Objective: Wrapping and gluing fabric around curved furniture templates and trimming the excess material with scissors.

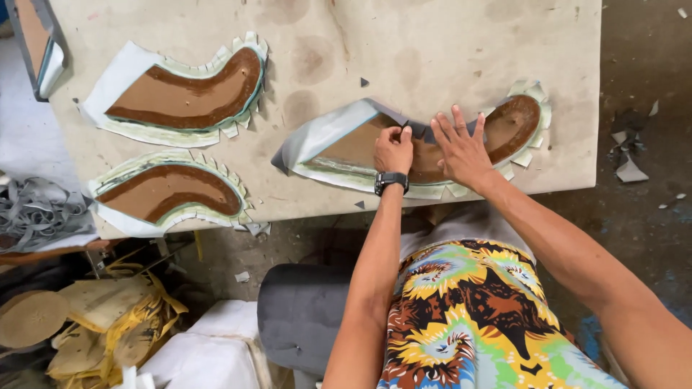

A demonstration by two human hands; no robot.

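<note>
Starting at the left edge of the worn beige table (pixel 432 43), there were two curved brown sole pieces, each wrapped in pale fabric with notched flaps folded over the rim: the upper sole piece (pixel 189 92) sat near the back left, and the lower sole piece (pixel 169 191) lay just below it, close to the front left corner. Off the table's left side a tangle of grey straps (pixel 36 212) hung out, and lower down on the floor there was a pile of tan cut-outs with yellow edging (pixel 108 324). Moving right, the third sole piece (pixel 346 148) stretched along the front edge toward the right corner, its grey fabric cover still loose and peeled up at the left end. The left hand (pixel 393 150), with a black watch (pixel 391 180) on the wrist, was closed into a pinch on a fold of that grey fabric right at the middle of the sole. Just beside it, the right hand (pixel 461 148) lay open, fingers spread, pressing flat on the brown face of the same sole. Farther right, fabric scraps (pixel 628 169) littered the dark floor.
</note>
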